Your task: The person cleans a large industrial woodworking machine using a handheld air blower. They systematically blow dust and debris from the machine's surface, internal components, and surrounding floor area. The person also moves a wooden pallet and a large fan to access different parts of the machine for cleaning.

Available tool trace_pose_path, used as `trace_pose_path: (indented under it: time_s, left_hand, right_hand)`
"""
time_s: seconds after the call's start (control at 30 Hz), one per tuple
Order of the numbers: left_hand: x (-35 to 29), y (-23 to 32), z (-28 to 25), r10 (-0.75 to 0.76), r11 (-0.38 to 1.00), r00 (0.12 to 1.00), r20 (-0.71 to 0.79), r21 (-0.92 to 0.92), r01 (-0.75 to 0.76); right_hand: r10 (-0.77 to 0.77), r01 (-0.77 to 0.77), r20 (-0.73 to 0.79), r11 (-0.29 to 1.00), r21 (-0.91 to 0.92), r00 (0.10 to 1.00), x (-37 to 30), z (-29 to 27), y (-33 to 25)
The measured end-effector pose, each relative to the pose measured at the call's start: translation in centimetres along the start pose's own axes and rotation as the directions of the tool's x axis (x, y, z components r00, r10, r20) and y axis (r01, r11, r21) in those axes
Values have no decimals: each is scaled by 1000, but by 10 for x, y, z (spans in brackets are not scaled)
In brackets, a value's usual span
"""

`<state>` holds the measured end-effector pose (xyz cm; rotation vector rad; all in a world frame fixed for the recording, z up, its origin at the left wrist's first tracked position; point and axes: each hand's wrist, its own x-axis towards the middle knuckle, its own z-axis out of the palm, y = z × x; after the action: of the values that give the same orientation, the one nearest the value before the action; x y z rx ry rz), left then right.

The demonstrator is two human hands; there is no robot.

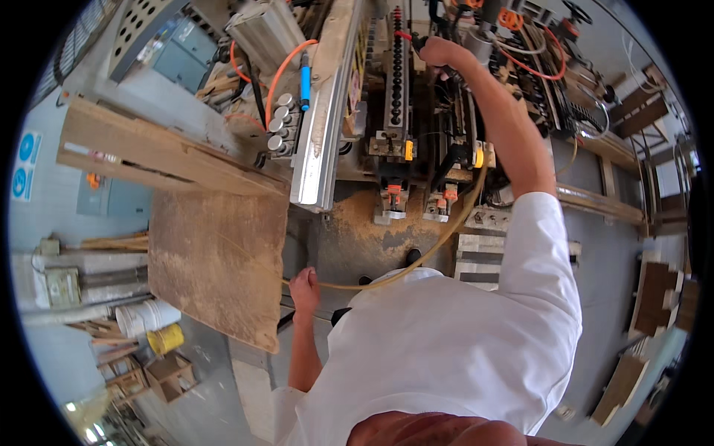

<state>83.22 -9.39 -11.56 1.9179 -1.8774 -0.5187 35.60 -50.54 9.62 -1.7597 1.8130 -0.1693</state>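
My right hand (444, 56) is stretched far forward over the machine, its fingers wrapped round a dark air blow gun (419, 41) with a red nozzle. Most of the gun is hidden by the hand. A yellowish hose (446, 236) comes from beneath my right forearm and curves across my front to my left hand (303, 287). That hand, low by my left side, is closed on the hose. Ahead of me is the woodworking machine (396, 134), with a row of black rollers, orange-and-metal clamps and yellow parts.
Left of the machine stands a brown board (216, 260) beside a long wooden beam (171, 152). Sawdust (364, 223) covers the floor under the machine. Behind the board are a white bucket (147, 317) and a yellow bucket (165, 339). A slatted pallet (476, 260) lies to my right.
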Motion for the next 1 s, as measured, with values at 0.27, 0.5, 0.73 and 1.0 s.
trace_pose_path:
  time_s: [0.27, 0.5, 0.73, 1.0]
  left_hand:
    - [24, 31, 28, 117, 993, 988, -101, 26, -115]
    - [9, 40, 36, -2, 996, 988, -153, 85, 15]
    - [-2, 39, 37, -36, 995, 989, -142, 91, 50]
    - [-9, 37, 35, -82, 989, 988, -131, 112, 97]
  right_hand:
    - [-7, 159, 221, 716, -680, 975, 94, 5, -10]
    - [26, 105, 237, 845, -524, 971, 71, 21, -47]
    - [137, 25, 295, 873, -488, 946, 95, 62, -61]
    - [276, -158, 303, 919, -362, 912, 156, 86, -40]
